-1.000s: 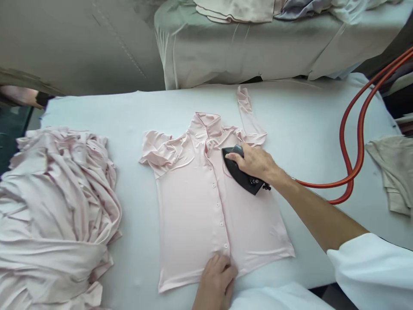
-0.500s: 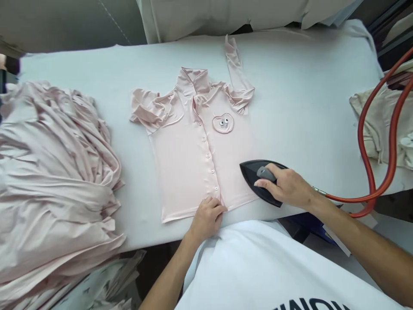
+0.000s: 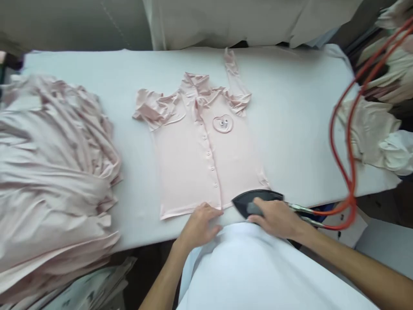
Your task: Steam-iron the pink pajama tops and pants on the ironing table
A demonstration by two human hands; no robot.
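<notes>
A pale pink buttoned shirt [image 3: 183, 159] lies front up on the white-covered table, with its collar at the far side. Its body is mostly smooth, while both sleeves are crumpled. A heart-shaped patch [image 3: 222, 124] with two small eyes sits on the chest. My left hand [image 3: 200, 226] rests at the bottom hem by the button placket, fingertips on the cloth and thumb spread apart. My right hand [image 3: 279, 217] grips the handle of a black iron [image 3: 261, 196], which is at the hem's right corner. Small creases show in the cloth just beyond the iron.
A large heap of pink garments [image 3: 54, 181] covers the left of the white table [image 3: 297, 116] and hangs over its front edge. Red hoses [image 3: 350, 150] run from the iron up to the right. Folded beige and white garments [image 3: 371, 129] lie at the right end.
The iron has moved toward me and slightly left, down to the hem. My left hand has loosened, its thumb now away from its fingers. The hoses have swung left, and the view has shifted.
</notes>
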